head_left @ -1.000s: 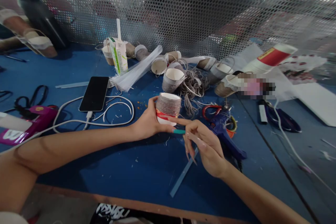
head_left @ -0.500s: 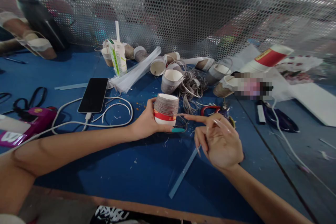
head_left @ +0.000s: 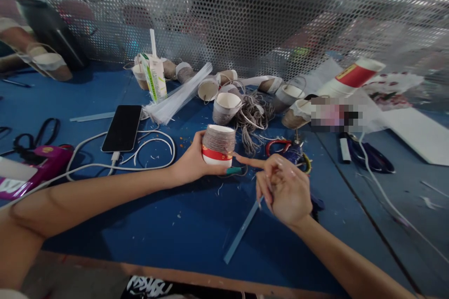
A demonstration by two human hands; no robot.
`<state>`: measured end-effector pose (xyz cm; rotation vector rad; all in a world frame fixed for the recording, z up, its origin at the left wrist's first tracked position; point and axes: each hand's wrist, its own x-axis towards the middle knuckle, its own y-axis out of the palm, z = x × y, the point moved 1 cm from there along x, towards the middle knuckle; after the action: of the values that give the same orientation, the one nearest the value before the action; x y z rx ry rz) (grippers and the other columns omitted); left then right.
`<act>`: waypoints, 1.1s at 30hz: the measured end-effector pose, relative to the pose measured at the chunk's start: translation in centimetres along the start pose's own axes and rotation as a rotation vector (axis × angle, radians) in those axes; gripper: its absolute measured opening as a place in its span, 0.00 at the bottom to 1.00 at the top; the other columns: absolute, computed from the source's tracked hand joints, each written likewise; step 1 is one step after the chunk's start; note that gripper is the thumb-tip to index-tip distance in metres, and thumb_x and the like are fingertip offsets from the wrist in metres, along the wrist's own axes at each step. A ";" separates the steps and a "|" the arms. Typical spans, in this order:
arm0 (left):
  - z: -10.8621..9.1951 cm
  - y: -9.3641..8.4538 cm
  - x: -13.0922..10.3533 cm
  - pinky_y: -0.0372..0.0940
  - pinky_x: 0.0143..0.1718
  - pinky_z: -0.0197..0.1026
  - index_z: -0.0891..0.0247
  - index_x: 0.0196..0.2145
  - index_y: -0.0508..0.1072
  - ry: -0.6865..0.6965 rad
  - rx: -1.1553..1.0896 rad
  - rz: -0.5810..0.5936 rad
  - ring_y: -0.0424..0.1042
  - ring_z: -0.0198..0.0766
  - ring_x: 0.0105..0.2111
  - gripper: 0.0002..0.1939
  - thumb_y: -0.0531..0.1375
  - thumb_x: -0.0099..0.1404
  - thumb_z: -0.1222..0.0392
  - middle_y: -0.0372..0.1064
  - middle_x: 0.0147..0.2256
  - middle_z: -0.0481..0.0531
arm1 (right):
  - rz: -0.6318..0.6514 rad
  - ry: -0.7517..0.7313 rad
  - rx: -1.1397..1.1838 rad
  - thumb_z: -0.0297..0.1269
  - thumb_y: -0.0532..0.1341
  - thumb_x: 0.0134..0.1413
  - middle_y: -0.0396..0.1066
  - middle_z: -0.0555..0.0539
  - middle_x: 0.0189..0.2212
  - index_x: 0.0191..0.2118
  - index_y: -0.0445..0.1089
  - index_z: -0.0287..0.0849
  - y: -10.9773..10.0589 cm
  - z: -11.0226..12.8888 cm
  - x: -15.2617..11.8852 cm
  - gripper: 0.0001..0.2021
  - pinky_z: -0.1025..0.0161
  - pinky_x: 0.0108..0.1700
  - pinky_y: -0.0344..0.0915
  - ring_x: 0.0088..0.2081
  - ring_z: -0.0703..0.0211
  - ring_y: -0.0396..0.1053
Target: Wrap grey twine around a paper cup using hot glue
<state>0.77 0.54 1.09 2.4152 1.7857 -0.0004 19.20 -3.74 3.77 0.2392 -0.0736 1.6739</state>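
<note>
Blue worktop (head_left: pixel 157 224), cluttered. Cord-wrapped cup (head_left: pixel 218 149) about midway between near and far edges, red band below the winding, one round end facing up. Left hand (head_left: pixel 194 159) closed around its side, thumb along the lower part. Right hand (head_left: pixel 286 191) partly open: forefinger out straight, tip at the cup's side, contact unclear; other fingers loosely curled. Cannot tell whether it grips anything. Pale strip (head_left: pixel 242 233) lies toward the near edge. Phone (head_left: pixel 121 128) left of the cup, white cable (head_left: pixel 114 161) plugged in. Toward far edge: grey cord heap (head_left: pixel 254 117), drink carton (head_left: pixel 154 77).
</note>
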 end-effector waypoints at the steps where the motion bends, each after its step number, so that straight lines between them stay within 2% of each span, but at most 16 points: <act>1: -0.1 0.0 0.0 0.67 0.53 0.56 0.60 0.45 0.56 -0.011 0.005 -0.001 0.74 0.49 0.48 0.40 0.75 0.40 0.66 0.71 0.47 0.57 | -0.058 -0.041 -0.005 0.53 0.58 0.57 0.60 0.56 0.09 0.20 0.60 0.46 -0.1 0.2 0.1 0.20 0.66 0.10 0.53 0.07 0.67 0.49; 3: -0.2 -0.1 0.0 0.68 0.53 0.56 0.60 0.45 0.57 -0.030 0.012 0.002 0.74 0.49 0.49 0.40 0.75 0.39 0.66 0.71 0.47 0.56 | -0.144 -0.111 -0.019 0.52 0.58 0.56 0.69 0.52 0.14 0.19 0.59 0.45 -0.3 0.3 0.2 0.21 0.66 0.10 0.51 0.07 0.68 0.49; 5: -0.1 -0.2 0.0 0.67 0.53 0.57 0.61 0.45 0.57 -0.046 0.005 0.006 0.73 0.49 0.49 0.40 0.75 0.39 0.65 0.71 0.48 0.57 | -0.142 -0.122 -0.030 0.51 0.58 0.56 0.74 0.49 0.19 0.19 0.59 0.45 -0.3 0.2 0.1 0.20 0.65 0.11 0.52 0.08 0.68 0.51; 10: 0.4 -0.5 0.0 0.65 0.54 0.58 0.62 0.47 0.60 -0.051 -0.079 0.082 0.73 0.51 0.50 0.41 0.76 0.38 0.62 0.71 0.48 0.58 | 0.132 0.006 -0.088 0.49 0.57 0.60 0.61 0.55 0.10 0.21 0.62 0.45 -0.1 -0.7 -0.5 0.19 0.63 0.16 0.65 0.10 0.64 0.58; 13: 0.4 -0.6 0.0 0.66 0.54 0.56 0.63 0.47 0.61 -0.077 -0.130 0.154 0.73 0.50 0.50 0.40 0.75 0.38 0.65 0.72 0.47 0.58 | 0.148 0.039 -0.023 0.52 0.58 0.58 0.60 0.56 0.10 0.22 0.62 0.45 0.0 -0.6 -0.4 0.20 0.63 0.15 0.65 0.10 0.64 0.57; 15: 0.4 -0.7 0.1 0.68 0.52 0.55 0.63 0.47 0.62 -0.088 -0.165 0.187 0.74 0.50 0.49 0.39 0.75 0.39 0.66 0.73 0.46 0.57 | 0.111 0.053 0.037 0.52 0.58 0.57 0.60 0.56 0.09 0.21 0.61 0.45 -0.1 -0.4 -0.1 0.20 0.63 0.13 0.62 0.08 0.65 0.55; 17: 0.6 -0.8 0.2 0.69 0.50 0.54 0.63 0.47 0.62 -0.098 -0.207 0.208 0.76 0.49 0.46 0.40 0.75 0.38 0.65 0.75 0.44 0.57 | 0.043 0.052 0.073 0.50 0.57 0.58 0.65 0.54 0.12 0.19 0.59 0.45 -0.4 -0.3 0.3 0.21 0.65 0.11 0.59 0.07 0.66 0.53; 20: 1.0 -0.9 0.5 0.69 0.50 0.55 0.63 0.48 0.63 -0.108 -0.262 0.228 0.77 0.48 0.43 0.42 0.76 0.36 0.65 0.76 0.41 0.55 | -0.127 0.013 0.097 0.46 0.54 0.58 0.75 0.48 0.20 0.18 0.57 0.44 -1.1 -0.6 1.0 0.19 0.67 0.09 0.52 0.07 0.70 0.49; 23: 1.4 -1.0 0.7 0.69 0.51 0.55 0.63 0.48 0.64 -0.089 -0.284 0.246 0.77 0.47 0.43 0.41 0.76 0.37 0.64 0.76 0.42 0.55 | -0.262 -0.052 0.107 0.44 0.54 0.57 0.76 0.49 0.22 0.20 0.58 0.44 -1.7 -1.0 1.5 0.17 0.68 0.08 0.48 0.06 0.71 0.48; 25: 1.5 -1.0 0.8 0.69 0.50 0.54 0.63 0.47 0.65 -0.082 -0.292 0.251 0.77 0.46 0.42 0.40 0.76 0.37 0.64 0.76 0.42 0.55 | -0.281 -0.088 0.115 0.44 0.58 0.55 0.75 0.52 0.23 0.22 0.61 0.45 -1.8 -0.9 1.5 0.14 0.68 0.08 0.49 0.07 0.70 0.50; 27: 1.4 -1.0 0.8 0.70 0.49 0.52 0.63 0.47 0.65 -0.085 -0.300 0.257 0.78 0.45 0.41 0.39 0.76 0.37 0.65 0.77 0.41 0.54 | -0.205 -0.090 0.137 0.45 0.59 0.53 0.76 0.52 0.25 0.24 0.63 0.45 -1.5 -0.6 1.3 0.13 0.67 0.08 0.52 0.08 0.70 0.53; 31: 1.2 -1.1 0.8 0.71 0.46 0.48 0.63 0.46 0.66 -0.081 -0.336 0.297 0.78 0.42 0.38 0.38 0.76 0.37 0.66 0.77 0.39 0.53 | 0.126 0.037 0.205 0.48 0.57 0.57 0.79 0.46 0.34 0.26 0.63 0.44 -0.4 0.1 0.5 0.15 0.65 0.12 0.61 0.10 0.69 0.58; 33: 1.0 -1.2 0.7 0.71 0.43 0.44 0.64 0.45 0.67 -0.077 -0.351 0.311 0.78 0.40 0.37 0.37 0.76 0.37 0.67 0.77 0.38 0.53 | 0.218 0.108 0.237 0.50 0.55 0.58 0.79 0.44 0.39 0.27 0.62 0.43 -0.1 0.3 0.3 0.16 0.64 0.14 0.64 0.11 0.69 0.60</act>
<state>-0.03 1.46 -0.13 2.3641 1.2398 0.2294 19.32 -3.48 4.11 0.3278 0.1873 1.9105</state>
